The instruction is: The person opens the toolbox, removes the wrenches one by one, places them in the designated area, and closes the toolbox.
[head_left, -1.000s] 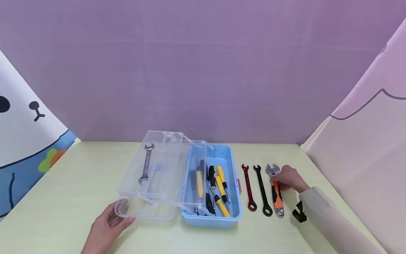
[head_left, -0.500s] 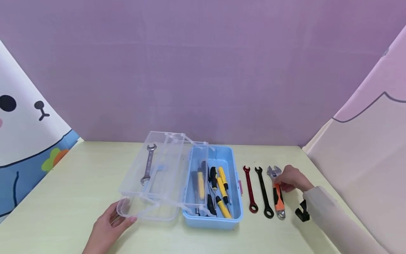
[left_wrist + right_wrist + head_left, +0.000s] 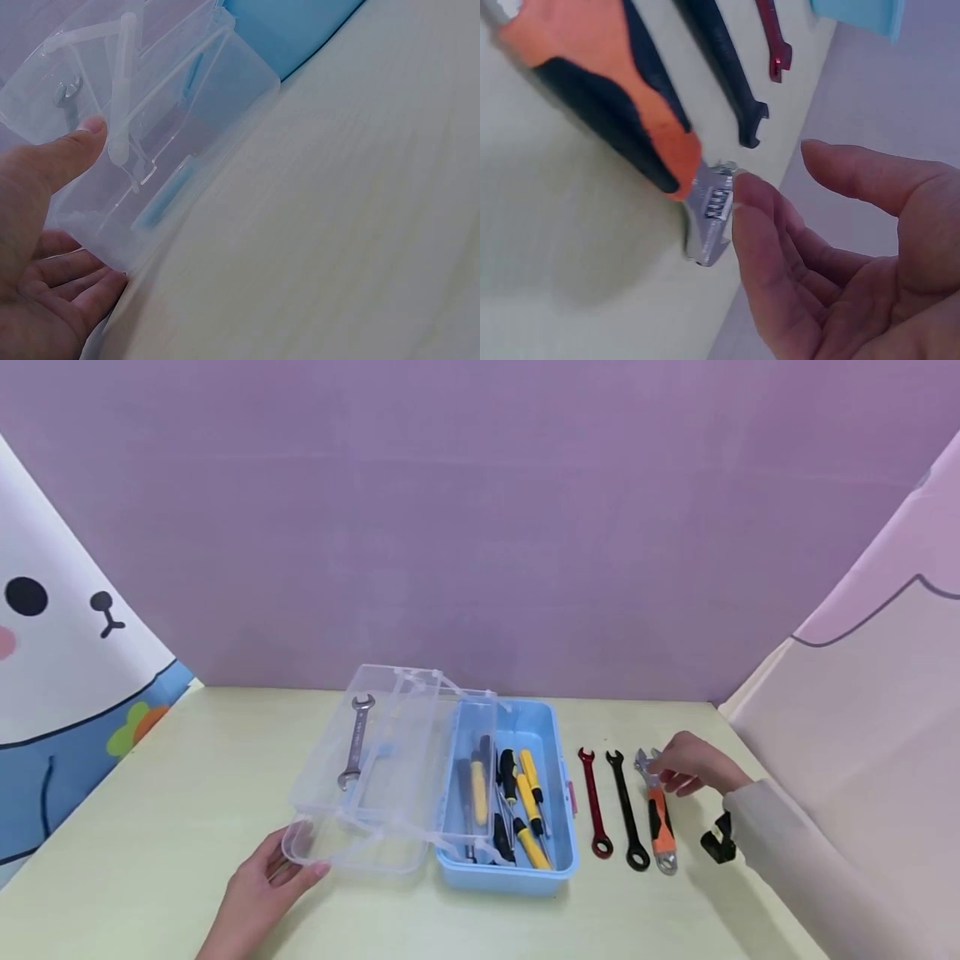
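My left hand (image 3: 255,893) holds the corner of the toolbox's clear lid (image 3: 397,860), its thumb and fingers on either side in the left wrist view. Over the lid sits a clear tray (image 3: 405,760) bearing a silver open-end wrench (image 3: 357,739). My right hand (image 3: 693,764) hovers by the head of an orange-and-black adjustable wrench (image 3: 662,827), which lies on the table. In the right wrist view the thumb stands apart from the fingers (image 3: 757,247), with nothing gripped. A black wrench (image 3: 628,810) and a red wrench (image 3: 595,802) lie in a row beside it.
The blue toolbox (image 3: 510,881) stands mid-table, holding several yellow and black screwdrivers (image 3: 528,793). Its pink latch (image 3: 572,797) faces the wrenches. A purple cloth (image 3: 480,527) backs the table, with printed cloth at both sides.
My right hand has let go of the adjustable wrench and lifted slightly off it. The left hand keeps its place at the lid, and the head view has shifted a little.
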